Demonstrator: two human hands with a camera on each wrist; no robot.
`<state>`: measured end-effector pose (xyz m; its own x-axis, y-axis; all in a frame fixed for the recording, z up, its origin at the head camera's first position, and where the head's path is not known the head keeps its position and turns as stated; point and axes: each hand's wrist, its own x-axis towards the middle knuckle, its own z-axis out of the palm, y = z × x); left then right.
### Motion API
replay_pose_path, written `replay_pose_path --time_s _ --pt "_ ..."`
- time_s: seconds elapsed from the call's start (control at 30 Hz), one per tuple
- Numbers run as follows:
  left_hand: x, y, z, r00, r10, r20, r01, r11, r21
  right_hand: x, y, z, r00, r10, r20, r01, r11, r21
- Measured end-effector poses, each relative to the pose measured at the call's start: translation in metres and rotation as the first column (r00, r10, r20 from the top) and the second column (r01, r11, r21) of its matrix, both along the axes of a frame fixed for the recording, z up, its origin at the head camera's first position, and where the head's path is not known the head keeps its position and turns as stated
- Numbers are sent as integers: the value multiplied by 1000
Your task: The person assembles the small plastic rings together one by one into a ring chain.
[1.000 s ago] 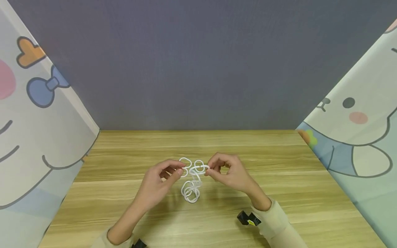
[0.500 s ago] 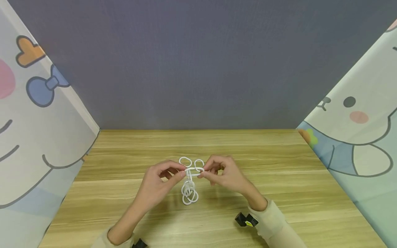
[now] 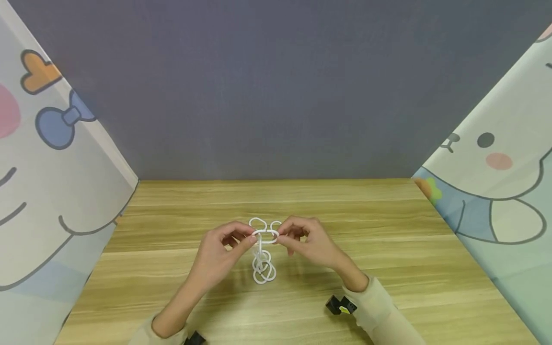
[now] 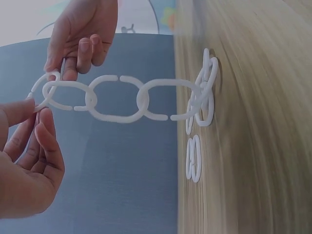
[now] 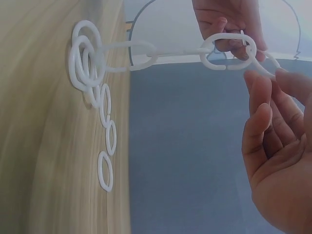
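Note:
My left hand (image 3: 220,254) and right hand (image 3: 315,242) face each other over the table, pinching opposite ends of one white plastic chain link (image 3: 268,243) between thumb and fingertips. The link is an oval with a small split in its side. Joined to it near the left fingertips, more links (image 4: 117,118) hang down as a chain. In the left wrist view its lower end gathers in a small pile (image 4: 211,100) on the tabletop. Just behind the hands lie loose white links (image 3: 258,219), one of them partly hidden by the right fingers.
The wood-grain table (image 3: 172,297) reaches back to a grey wall (image 3: 276,96). Panels with cartoon prints (image 3: 496,191) flank it on both sides. Separate links (image 5: 110,180) lie flat close to the pile in the right wrist view.
My right hand has moved left, bringing its link to my left fingertips. Both hands now hold that link, the chain hanging from its left end. The left hand has hardly moved.

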<state>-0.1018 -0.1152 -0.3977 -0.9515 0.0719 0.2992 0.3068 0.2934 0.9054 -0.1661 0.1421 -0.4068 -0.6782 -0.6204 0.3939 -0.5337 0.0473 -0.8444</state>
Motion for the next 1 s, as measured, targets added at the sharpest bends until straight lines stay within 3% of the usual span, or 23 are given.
replay_pose_path --time_s 0.4,0.57,0.77,1.0 --pt "-3 -1 -3 1000 12 7 -12 1000 -7 -13 6 -9 999 -48 9 47 999 10" --pt "-4 0 -10 1000 6 28 -6 1000 -8 -22 6 -17 992 -122 -10 122 988 96" --pt "-3 3 -22 999 -1 43 1 1000 1 -33 4 -37 992 -127 -4 126 977 172" --pt "6 -2 -42 995 0 103 -1 1000 11 -41 6 -62 989 -140 58 129 978 165"
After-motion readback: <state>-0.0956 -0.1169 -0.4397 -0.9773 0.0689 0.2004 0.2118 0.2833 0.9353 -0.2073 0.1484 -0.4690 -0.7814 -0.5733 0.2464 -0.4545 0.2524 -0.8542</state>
